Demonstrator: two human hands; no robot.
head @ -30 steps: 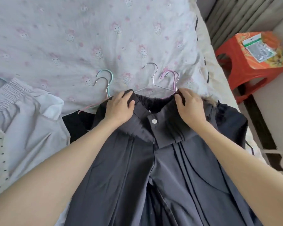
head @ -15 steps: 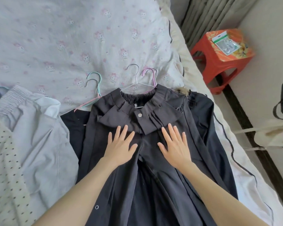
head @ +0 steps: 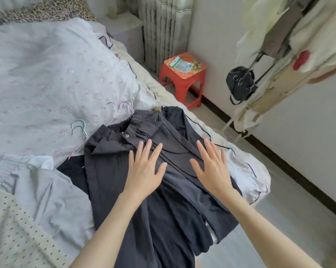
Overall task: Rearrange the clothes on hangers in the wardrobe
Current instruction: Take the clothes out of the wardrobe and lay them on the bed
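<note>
Both forearms reach in from the bottom edge, palms down, over the dark garment (head: 113,171) spread on the bed (head: 47,78). Left hand (head: 144,172) lies flat on the middle of the garment, fingers (head: 147,149) straight and fanned, thumb out to the right, grasping nothing. Right hand (head: 213,167) sits just beside it to the right, also flat on the fabric, fingers straight and slightly spread, thumb pointing toward the left hand, holding nothing. The hands are apart, a strip of pleated cloth between them.

The garment lies waistband-up toward the quilt, button (head: 127,135) showing just above the left hand's fingertips; its lower part hangs off the bed edge toward the floor. Two hanger hooks, white and pink (head: 120,108), poke out above the waistband; a green and grey hanger pair (head: 79,128) lies just left of the garment on the quilt. A pale grey garment (head: 37,182) and a dotted cloth (head: 12,233) lie at left, next to the dark one.

A red stool (head: 182,82) stands by the wall, well apart from the hands. A black bag (head: 239,83) hangs at right.
</note>
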